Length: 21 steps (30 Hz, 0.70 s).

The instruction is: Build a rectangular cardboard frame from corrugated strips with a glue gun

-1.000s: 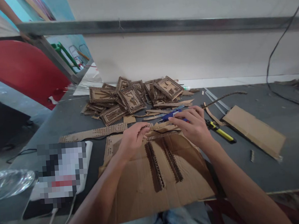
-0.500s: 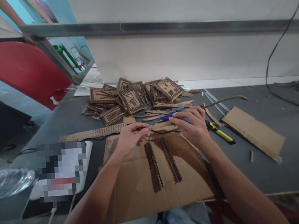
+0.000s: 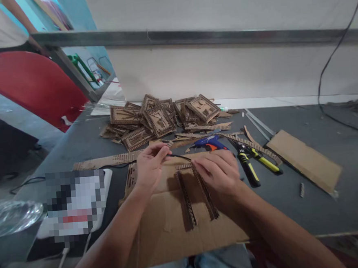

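A brown cardboard sheet (image 3: 173, 228) lies in front of me with two corrugated strips (image 3: 186, 201) glued on edge and a short cross strip (image 3: 183, 166) at their far ends. My left hand (image 3: 149, 166) is closed in a pinch on a thin dark strand (image 3: 177, 156) just above the sheet's far edge. My right hand (image 3: 220, 174) rests knuckles up beside the right strip (image 3: 207, 195), its fingertips pressed together on that strip's far end. A blue glue gun (image 3: 210, 142) lies on the table just beyond both hands.
Behind are a pile of cardboard frames (image 3: 159, 119) and a long cardboard strip (image 3: 107, 160). Yellow-handled pliers (image 3: 250, 170) and a cardboard piece (image 3: 303, 160) lie right. At left are a white device (image 3: 104, 184) and a red chair (image 3: 31, 83).
My right hand has let go of the blue glue gun, which now lies on the table, and has come down onto the right strip. My left hand has lifted slightly, pinching the strand.
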### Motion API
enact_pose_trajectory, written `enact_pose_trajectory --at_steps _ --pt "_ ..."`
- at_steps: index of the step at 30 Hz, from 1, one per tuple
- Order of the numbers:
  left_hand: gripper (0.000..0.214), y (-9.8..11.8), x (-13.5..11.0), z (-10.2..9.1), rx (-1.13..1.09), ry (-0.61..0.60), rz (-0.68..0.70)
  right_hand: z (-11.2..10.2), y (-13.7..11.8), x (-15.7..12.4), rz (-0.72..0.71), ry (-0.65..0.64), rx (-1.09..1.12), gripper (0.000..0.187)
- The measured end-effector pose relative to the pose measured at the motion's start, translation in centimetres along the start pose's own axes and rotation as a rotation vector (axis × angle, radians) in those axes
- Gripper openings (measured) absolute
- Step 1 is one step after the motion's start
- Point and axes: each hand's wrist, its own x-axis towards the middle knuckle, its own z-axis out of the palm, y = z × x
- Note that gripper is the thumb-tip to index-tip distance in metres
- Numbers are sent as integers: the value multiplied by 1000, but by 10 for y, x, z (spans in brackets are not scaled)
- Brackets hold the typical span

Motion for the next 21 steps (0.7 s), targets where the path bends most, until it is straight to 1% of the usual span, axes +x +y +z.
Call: enact_pose_trajectory --at_steps 2,3,6,8,10,13,15,17,19,21 --pt "40 0 -2 2 -17 -18 -38 5 -4 8 76 32 117 15" --pt "38 -1 -4 3 -1 -46 -53 6 -6 12 144 56 183 13" --pt "31 -8 -11 6 123 -188 -60 9 -10 19 409 85 448 16" --pt "26 -13 -15 6 208 -252 -15 10 -11 19 565 94 634 18" --pt "24 -17 -18 5 272 -271 69 11 -11 18 653 67 772 20" --pt "18 -19 -20 1 374 -300 239 11 -10 18 679 30 867 23" --pt "12 -19 -20 -2 450 -340 363 10 -9 19 681 34 885 24" --pt "6 -18 -18 -5 509 -385 453 9 -9 20 685 31 882 24" --pt "5 -19 -17 -6 545 -426 482 9 -9 22 686 11 865 23" --pt "6 -20 -17 -7 549 -440 467 8 -10 22 678 -8 837 21"
